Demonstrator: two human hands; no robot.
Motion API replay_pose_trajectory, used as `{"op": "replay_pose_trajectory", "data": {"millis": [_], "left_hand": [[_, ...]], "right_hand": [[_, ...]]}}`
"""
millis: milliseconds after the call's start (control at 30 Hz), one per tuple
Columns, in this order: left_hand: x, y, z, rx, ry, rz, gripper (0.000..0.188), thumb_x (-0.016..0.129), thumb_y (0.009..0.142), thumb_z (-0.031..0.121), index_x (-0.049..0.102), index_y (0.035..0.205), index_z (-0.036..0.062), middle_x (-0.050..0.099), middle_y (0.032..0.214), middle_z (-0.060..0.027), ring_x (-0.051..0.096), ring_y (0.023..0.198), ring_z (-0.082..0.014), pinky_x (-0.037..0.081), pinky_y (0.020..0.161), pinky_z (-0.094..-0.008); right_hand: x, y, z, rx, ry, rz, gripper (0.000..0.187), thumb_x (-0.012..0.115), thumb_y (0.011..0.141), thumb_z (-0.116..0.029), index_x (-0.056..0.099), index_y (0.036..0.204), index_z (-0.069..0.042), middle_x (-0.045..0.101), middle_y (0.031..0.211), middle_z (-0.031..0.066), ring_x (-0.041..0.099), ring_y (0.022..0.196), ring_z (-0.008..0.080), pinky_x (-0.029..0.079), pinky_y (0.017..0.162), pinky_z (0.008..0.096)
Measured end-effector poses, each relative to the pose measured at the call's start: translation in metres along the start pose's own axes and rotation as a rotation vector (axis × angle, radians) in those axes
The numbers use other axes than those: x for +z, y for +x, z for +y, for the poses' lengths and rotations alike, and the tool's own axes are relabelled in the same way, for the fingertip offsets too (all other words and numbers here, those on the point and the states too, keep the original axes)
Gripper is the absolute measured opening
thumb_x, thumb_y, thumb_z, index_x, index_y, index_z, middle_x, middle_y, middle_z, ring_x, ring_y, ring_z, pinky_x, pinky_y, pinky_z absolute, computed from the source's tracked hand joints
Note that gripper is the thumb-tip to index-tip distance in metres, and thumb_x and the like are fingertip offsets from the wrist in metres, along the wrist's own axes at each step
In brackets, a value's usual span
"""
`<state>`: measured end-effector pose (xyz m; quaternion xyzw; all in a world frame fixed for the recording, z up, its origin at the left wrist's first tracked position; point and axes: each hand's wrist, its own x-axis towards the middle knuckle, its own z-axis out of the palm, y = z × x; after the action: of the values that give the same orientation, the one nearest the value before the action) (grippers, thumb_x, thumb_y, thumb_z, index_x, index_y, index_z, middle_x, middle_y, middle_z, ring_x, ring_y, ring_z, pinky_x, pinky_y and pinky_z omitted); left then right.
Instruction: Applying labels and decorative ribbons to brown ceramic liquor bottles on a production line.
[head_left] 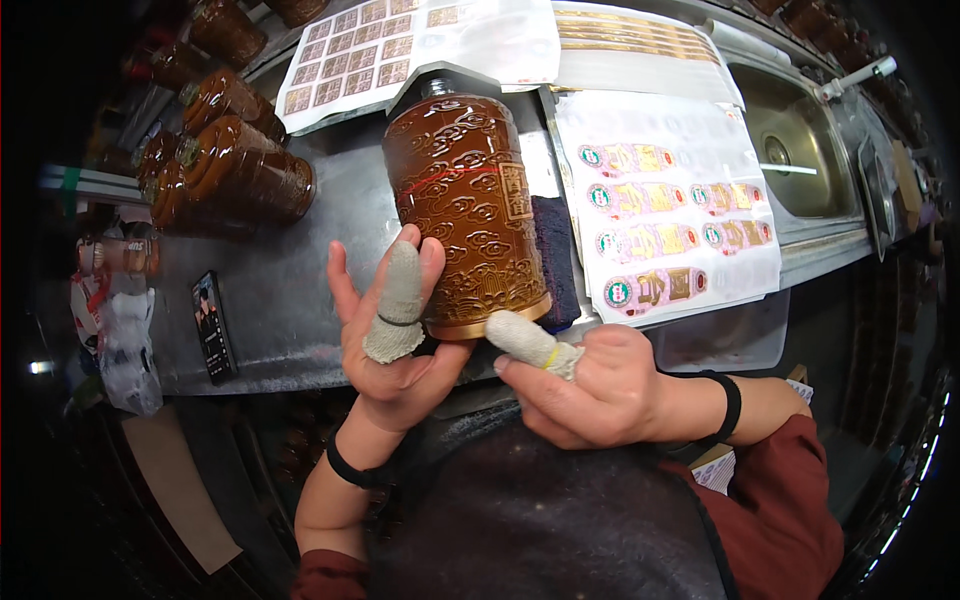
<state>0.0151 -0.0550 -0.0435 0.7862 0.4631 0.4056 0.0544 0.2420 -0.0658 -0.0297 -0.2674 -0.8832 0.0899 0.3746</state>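
A large amber-brown bottle (465, 215) with raised cloud patterns lies on its side, its neck pointing away from me into a dark angled holder (440, 72). Around its near end runs a gold band (495, 318). My left hand (395, 340) grips this end, its thumb at the base and its fingers along the left side. One of those fingers wears a pale cloth finger cover with a dark band. My right hand (590, 385) presses a covered fingertip, tied with a yellow band, against the gold rim. Its other fingers are curled in, with nothing visible in them.
Right of the bottle lies a sheet of pink and gold labels (670, 215), beside a metal sink (800, 150). Another label sheet (350, 55) is at the back. Several brown bottles (235, 180) stand at left, near a phone (210, 325). A dark cloth (557, 260) touches the bottle's right side.
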Motion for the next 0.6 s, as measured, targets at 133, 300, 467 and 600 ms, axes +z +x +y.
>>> {"op": "replay_pose_trajectory", "data": {"millis": [133,300,467,600], "left_hand": [[0.0,0.003,0.006,-0.021,0.038,-0.001,0.065,0.079,0.069,0.008,0.062,0.132,-0.0027,0.07,0.127,-0.0096,0.062,0.126,-0.0297,0.019,0.12,-0.0588],[0.002,-0.001,0.003,0.001,0.046,0.019,0.062,0.079,0.074,0.013,0.062,0.131,-0.0049,0.07,0.128,-0.0101,0.061,0.128,-0.0293,0.019,0.12,-0.059],[-0.001,-0.003,0.002,-0.041,0.05,-0.031,0.065,0.077,0.07,0.01,0.061,0.131,-0.0056,0.068,0.13,-0.0102,0.059,0.131,-0.0292,0.017,0.12,-0.0603],[0.0,-0.005,0.001,-0.058,0.021,-0.039,0.069,0.076,0.066,0.008,0.061,0.133,-0.0062,0.067,0.132,-0.0105,0.058,0.131,-0.03,0.015,0.121,-0.0604]], "right_hand": [[0.009,0.01,-0.005,-0.043,-0.095,0.013,0.035,0.076,0.066,-0.013,0.076,0.1,-0.009,0.045,0.063,-0.0084,0.045,0.048,0.0063,0.032,0.046,0.0241],[0.016,0.022,-0.009,-0.055,-0.053,-0.025,0.031,0.075,0.067,-0.016,0.077,0.097,-0.012,0.04,0.062,-0.0086,0.045,0.049,0.0045,0.03,0.045,0.0227],[0.016,-0.004,-0.001,0.005,0.034,0.072,0.035,0.075,0.067,-0.012,0.076,0.102,-0.01,0.051,0.063,-0.0063,0.05,0.047,0.0078,0.036,0.044,0.0258],[-0.003,-0.024,0.009,0.16,0.087,0.022,0.035,0.072,0.068,-0.006,0.075,0.102,-0.004,0.073,0.082,0.0101,0.06,0.051,0.0152,0.046,0.047,0.0293]]}}
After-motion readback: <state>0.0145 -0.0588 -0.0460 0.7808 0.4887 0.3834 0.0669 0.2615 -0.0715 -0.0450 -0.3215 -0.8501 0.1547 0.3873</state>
